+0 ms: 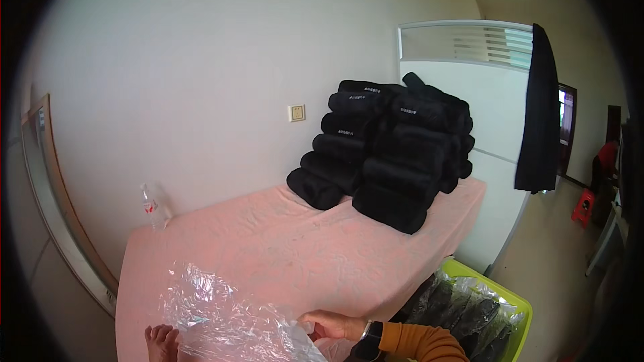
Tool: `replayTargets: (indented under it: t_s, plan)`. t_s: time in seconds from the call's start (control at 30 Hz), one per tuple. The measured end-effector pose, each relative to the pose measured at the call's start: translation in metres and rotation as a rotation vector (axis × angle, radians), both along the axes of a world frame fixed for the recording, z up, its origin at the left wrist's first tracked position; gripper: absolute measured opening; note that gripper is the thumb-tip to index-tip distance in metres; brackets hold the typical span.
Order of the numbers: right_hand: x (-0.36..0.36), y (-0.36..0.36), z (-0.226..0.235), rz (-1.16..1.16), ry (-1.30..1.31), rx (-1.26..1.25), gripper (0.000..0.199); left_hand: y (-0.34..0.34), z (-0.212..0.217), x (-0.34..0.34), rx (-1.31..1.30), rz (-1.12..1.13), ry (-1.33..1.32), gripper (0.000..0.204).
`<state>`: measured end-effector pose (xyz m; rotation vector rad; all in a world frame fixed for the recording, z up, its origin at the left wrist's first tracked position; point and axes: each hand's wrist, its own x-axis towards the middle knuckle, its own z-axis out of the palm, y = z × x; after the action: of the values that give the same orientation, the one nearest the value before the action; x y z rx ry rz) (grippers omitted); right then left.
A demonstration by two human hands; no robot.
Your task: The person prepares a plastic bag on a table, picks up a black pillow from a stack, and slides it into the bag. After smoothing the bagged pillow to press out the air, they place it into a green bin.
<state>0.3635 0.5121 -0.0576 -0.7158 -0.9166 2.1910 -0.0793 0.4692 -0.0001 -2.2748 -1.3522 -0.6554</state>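
A clear, crinkled plastic bag [228, 325] spreads over the near part of the pink-covered table [282, 241]. At its right edge my right hand [329, 325] is closed, with the plastic pinched between thumb and fingers. My left hand [161, 343] lies by the bag's left edge, its fingers bent but apart; no plastic shows between them. The lower part of this hand is cut off by the picture's edge. A dark watch [369, 344] and an orange-brown sleeve [422, 340] show on my right arm.
Rolled black plush bundles [402, 151] are stacked on the table's far right. A clear bottle [150, 206] stands at the far left by the wall. On the right, a yellow-green bin [526, 315] holds black items in clear plastic. A white partition [463, 104] has dark cloth [540, 114] hanging on it.
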Motion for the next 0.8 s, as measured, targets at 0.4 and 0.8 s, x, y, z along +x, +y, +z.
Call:
replayTargets:
  t_s: [0.4,0.8]
  plan:
    - [0.012,0.044,0.014,-0.406,-0.456,0.656,0.019,-0.031,0.043,0.006,-0.026,-0.078,-0.109,0.023]
    - [0.019,0.028,0.034,-0.064,0.025,-0.098,0.037,-0.013,-0.011,-0.008,-0.440,-0.047,-0.965,0.041]
